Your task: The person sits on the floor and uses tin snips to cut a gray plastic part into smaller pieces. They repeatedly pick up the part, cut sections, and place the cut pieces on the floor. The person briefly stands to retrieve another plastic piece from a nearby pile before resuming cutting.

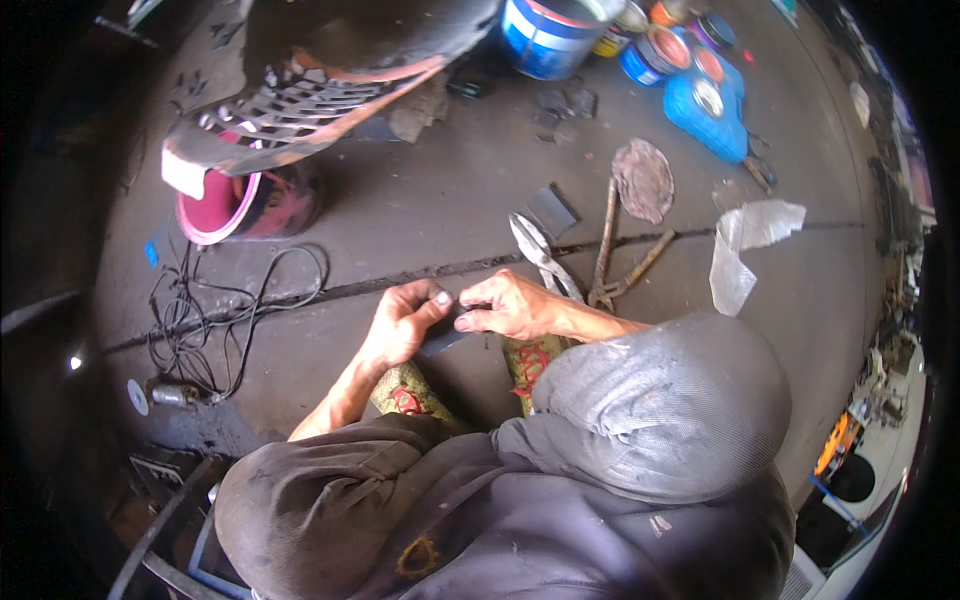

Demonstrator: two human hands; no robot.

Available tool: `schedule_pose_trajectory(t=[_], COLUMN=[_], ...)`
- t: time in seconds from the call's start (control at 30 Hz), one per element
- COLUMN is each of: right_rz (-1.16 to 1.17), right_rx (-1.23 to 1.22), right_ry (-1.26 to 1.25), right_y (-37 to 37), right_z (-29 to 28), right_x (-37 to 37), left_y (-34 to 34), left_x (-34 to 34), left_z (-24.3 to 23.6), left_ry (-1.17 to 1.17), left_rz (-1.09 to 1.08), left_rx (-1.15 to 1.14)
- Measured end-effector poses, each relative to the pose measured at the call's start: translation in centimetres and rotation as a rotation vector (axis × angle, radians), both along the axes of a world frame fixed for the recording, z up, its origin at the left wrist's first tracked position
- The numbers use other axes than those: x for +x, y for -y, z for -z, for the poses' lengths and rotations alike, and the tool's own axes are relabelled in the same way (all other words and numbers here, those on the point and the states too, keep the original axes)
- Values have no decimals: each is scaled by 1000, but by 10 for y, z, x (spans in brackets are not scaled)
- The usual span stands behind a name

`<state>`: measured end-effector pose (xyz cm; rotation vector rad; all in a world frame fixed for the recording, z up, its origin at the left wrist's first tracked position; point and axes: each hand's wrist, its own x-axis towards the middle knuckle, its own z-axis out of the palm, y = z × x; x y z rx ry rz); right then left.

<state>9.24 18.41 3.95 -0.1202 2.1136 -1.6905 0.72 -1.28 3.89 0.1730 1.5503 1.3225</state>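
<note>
My left hand (405,318) and my right hand (505,305) meet in front of my shins. Between their pinched fingers is a dark grey sheet (446,341) that looks like sandpaper. My fingers cover part of it. Just beyond my right hand, silver pliers (538,250) lie on the floor. Beside them are rusty long-handled pincers (605,285) with their handles spread. A similar dark square sheet (551,212) lies flat past the pliers.
A dark slatted bumper (290,118) rests over a pink-lined bucket (246,212) at the far left. Tangled black cable (225,325) lies nearer. At the far right stand a blue jug (690,115) and paint cans (655,55); a round rag (643,180) and whitish sheet (738,265) lie nearer.
</note>
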Motion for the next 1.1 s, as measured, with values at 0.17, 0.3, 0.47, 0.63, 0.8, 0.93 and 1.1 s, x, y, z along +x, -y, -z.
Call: schedule_pose_trajectory(t=[0.17, 0.3, 0.47, 0.63, 0.8, 0.93, 1.1], right_rz=[47, 202, 210, 282, -41, -204, -336], right_rx=[202, 54, -239, 559, 1326, 1365, 1302], right_ry=[-19, -206, -217, -349, -125, -98, -75], right_y=[-6, -4, 7, -73, -156, -170, -169], right_z=[-12, -10, -21, 42, 58, 59, 68], right_x=[-14, -16, -34, 52, 167, 155, 144], left_y=[17, 1, 8, -16, -74, -127, -184], left_x=[-10, -33, -72, -96, -89, -62, -17], left_z=[8, -62, -102, -101, -48, 6, 43], left_ry=[-108, -287, -749, -767, -503, -158, 380], left_rz=[-59, 250, 428, 441, 422, 165, -217], left_rx=[61, -129, -220, -369, -172, 38, 348])
